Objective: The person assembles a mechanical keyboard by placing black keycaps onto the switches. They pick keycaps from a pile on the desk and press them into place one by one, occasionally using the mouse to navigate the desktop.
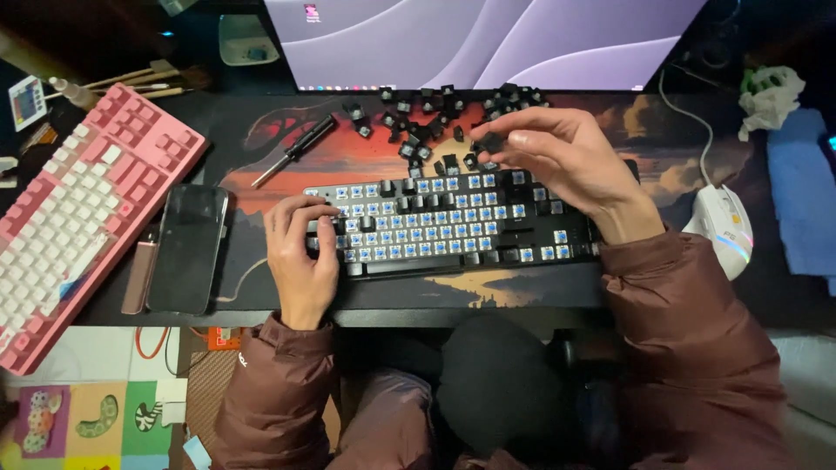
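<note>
A dark desk (488, 300) carries a large desk mat printed with a red sunset scene (287, 148). On the mat lie a black keyboard with bare blue switches (453, 222), loose black keycaps (427, 122) beyond it, a black screwdriver (294, 150) far left, a black phone (187, 248) and a white mouse (723, 226). A pink keyboard (74, 213) rests at the left.

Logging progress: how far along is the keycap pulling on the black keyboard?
Mostly done: most blue switches on the black keyboard are bare, loose black keycaps piled by the monitor. In hand: right hand holds a keycap; left hand steadies the board. Left: scattered keycaps still mounted.
</note>
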